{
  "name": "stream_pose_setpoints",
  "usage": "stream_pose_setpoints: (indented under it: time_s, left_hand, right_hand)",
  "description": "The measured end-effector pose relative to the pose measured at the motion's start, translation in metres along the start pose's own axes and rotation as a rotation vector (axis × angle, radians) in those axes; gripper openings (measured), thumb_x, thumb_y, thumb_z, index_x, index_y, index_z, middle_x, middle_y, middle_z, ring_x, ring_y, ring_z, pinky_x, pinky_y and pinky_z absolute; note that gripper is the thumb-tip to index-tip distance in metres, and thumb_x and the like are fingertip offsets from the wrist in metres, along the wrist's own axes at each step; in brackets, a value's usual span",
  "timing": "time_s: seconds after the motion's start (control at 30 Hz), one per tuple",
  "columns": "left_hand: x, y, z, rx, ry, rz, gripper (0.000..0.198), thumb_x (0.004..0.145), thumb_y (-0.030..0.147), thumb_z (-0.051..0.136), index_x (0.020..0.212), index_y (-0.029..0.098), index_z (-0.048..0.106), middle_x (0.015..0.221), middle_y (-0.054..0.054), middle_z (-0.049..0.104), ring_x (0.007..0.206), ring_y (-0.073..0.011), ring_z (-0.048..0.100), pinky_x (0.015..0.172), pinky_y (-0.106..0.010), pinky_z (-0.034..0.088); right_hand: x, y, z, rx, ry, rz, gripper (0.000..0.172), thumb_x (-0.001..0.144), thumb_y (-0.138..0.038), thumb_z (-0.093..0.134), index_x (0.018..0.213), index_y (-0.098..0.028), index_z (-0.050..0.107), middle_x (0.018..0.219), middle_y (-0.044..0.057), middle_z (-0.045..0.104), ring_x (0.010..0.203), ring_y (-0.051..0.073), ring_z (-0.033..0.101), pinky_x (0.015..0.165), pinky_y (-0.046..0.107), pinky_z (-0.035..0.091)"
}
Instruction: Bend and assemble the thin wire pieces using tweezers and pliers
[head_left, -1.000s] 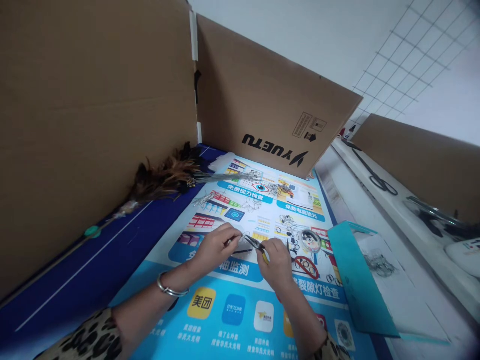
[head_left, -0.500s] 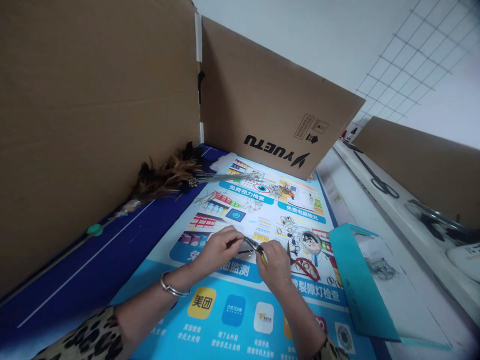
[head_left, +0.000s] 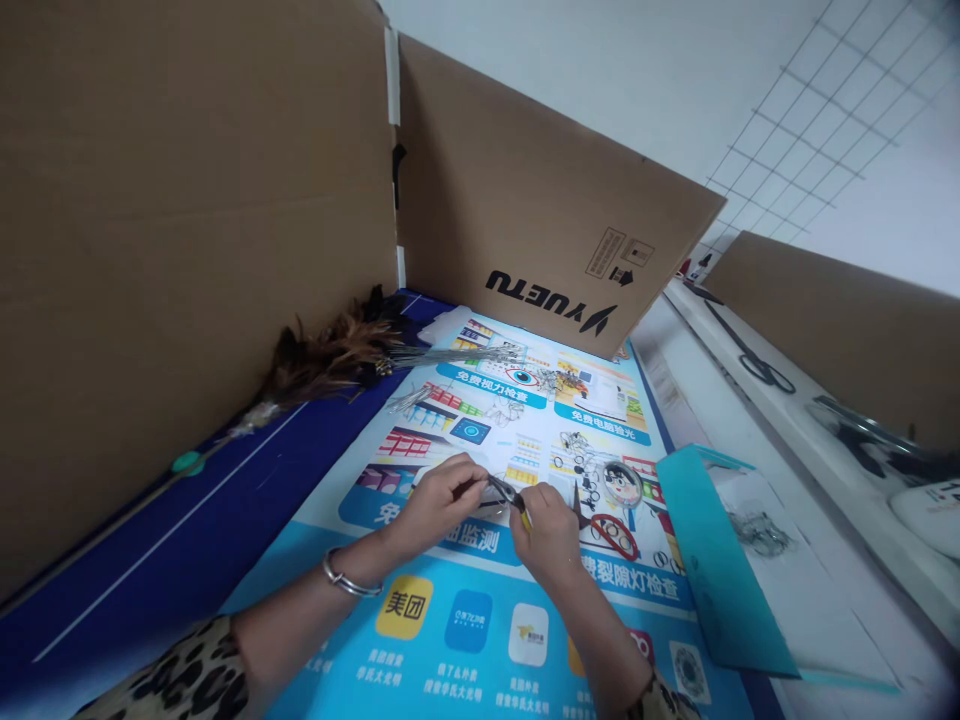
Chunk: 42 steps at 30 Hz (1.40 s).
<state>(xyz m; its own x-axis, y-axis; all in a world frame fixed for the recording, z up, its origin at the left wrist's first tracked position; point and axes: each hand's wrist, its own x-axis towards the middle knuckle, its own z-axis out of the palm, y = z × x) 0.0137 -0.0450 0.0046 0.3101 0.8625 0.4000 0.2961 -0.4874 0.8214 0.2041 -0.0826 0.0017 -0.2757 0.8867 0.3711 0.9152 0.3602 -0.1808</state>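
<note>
My right hand [head_left: 547, 530] is closed around pliers [head_left: 507, 490] with yellow on the handles. Their dark jaws point left, toward my left hand [head_left: 448, 500]. The thumb and fingers of that hand are pinched together at the jaw tips; whatever they hold is too small to make out. Just right of my right hand lie red-handled scissors [head_left: 615, 538], with small rings beside them. Beyond the scissors sits a round clear dish [head_left: 622, 484]. Small black pieces [head_left: 589, 480] are scattered to the left of the dish.
Brown feathers [head_left: 330, 350] lie at the left, beside a bundle of thin metal wires [head_left: 465, 355]. An open teal folder or box [head_left: 720, 570] stands at the right with a wire tangle [head_left: 761, 533]. Cardboard panels [head_left: 540, 200] wall the back and left. Black scissors [head_left: 750, 360] rest farther right.
The hands and pliers stay in nearly the same place. The whole view has shifted very slightly; nothing is visibly taken up or let go.
</note>
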Motion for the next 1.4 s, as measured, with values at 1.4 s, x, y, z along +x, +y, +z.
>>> stream_pose_setpoints:
  time_s: [1.4]
  left_hand:
    - [0.006, -0.005, -0.005, -0.408, -0.084, -0.380, 0.022, 0.079, 0.036, 0.050, 0.073, 0.016, 0.055, 0.063, 0.003, 0.048, 0.058, -0.0107, 0.041, 0.054, -0.021, 0.032]
  right_hand:
    - [0.010, 0.026, -0.011, 0.507, 0.019, 0.123, 0.015, 0.084, -0.031, 0.047, 0.086, -0.018, 0.055, 0.081, 0.003, 0.052, 0.072, 0.015, 0.048, 0.065, 0.026, 0.039]
